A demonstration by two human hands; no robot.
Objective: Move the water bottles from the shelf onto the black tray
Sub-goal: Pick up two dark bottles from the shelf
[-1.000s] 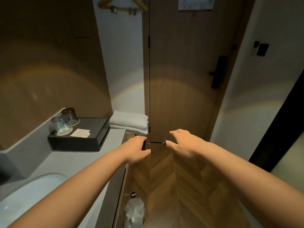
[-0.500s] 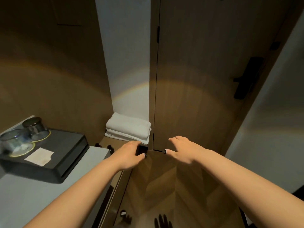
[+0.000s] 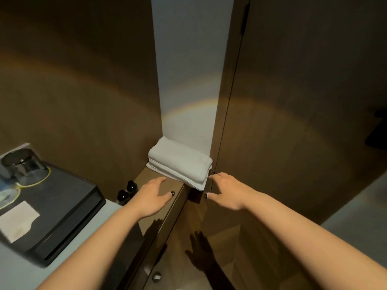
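Two dark bottle caps point(image 3: 126, 191) show on the brown shelf point(image 3: 149, 176), between the counter's end and the wall; the bottles' bodies are hidden below. My left hand point(image 3: 151, 197) hovers open just right of them, over the shelf, fingers spread and holding nothing. My right hand point(image 3: 225, 190) is open beside the shelf's right end, near the towel corner. The black tray point(image 3: 69, 208) lies on the grey counter at the left, carrying two upturned glasses point(image 3: 19, 167) and a white card.
A folded white towel stack point(image 3: 180, 166) rests at the back of the shelf against the white wall. A wooden door point(image 3: 293, 101) stands to the right. Wooden floor lies below, with my hands' shadows on it.
The view has moved forward and left toward the shelf. My left hand has come up over the shelf top beside the bottle caps; my right hand has reached the towel's corner.
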